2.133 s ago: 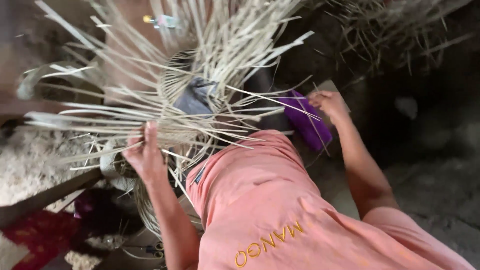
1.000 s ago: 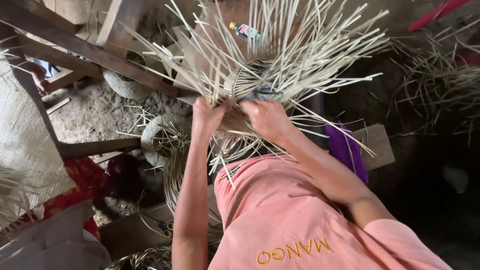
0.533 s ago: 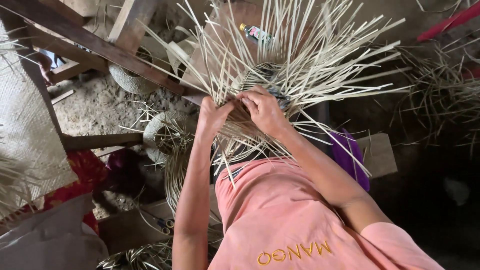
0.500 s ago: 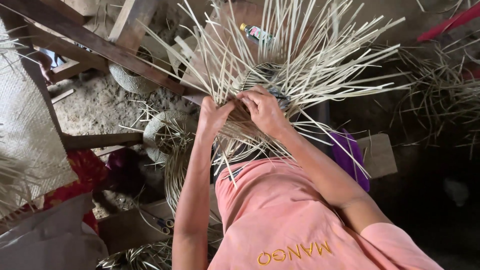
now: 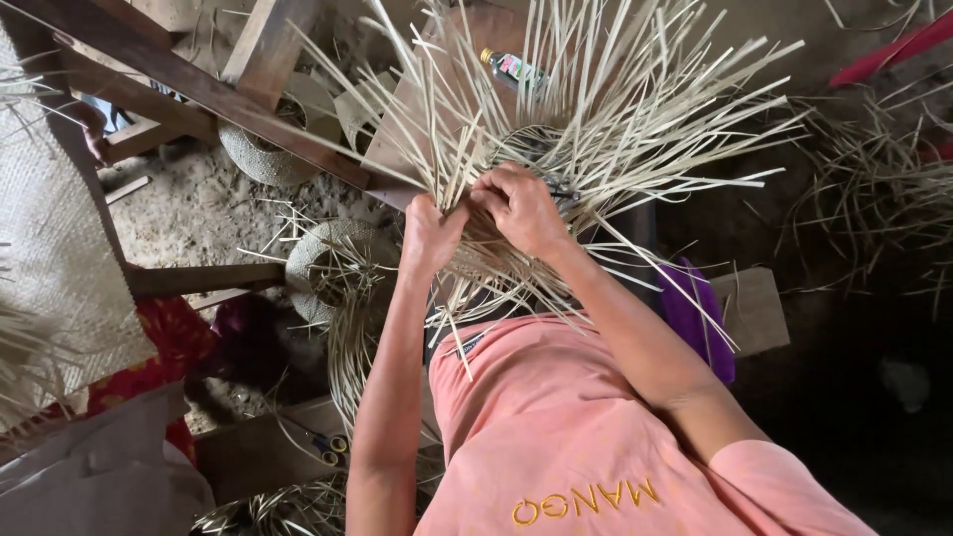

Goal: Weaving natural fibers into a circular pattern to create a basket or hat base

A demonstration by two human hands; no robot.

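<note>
Pale, flat split-cane strips, half woven into a round basket, held over the lap of the pink shirt, just in front of the body. Loose strip ends fanning up and outward from the woven part in all directions.

Left hand closed, its grip pinching a bunch of strips at the rim of the weave. Right hand touching it on the right, fingers curled down over the neighbouring strips; grip closed on them as well, though exactly which strip sits between the fingertips not clear from above.

Judged step: working one strip over and under its neighbours at the rim, both hands on the same spot. Any further move there likely calling for the left grip to keep the crossing pinched while the right picks the next free end and bends it without a kink.

Around: small round woven basket on the sandy floor to the left, another behind a dark wooden beam. Small clear bottle beyond the strips. Purple cloth beside a wooden block on the right. Woven mat at the left edge.
</note>
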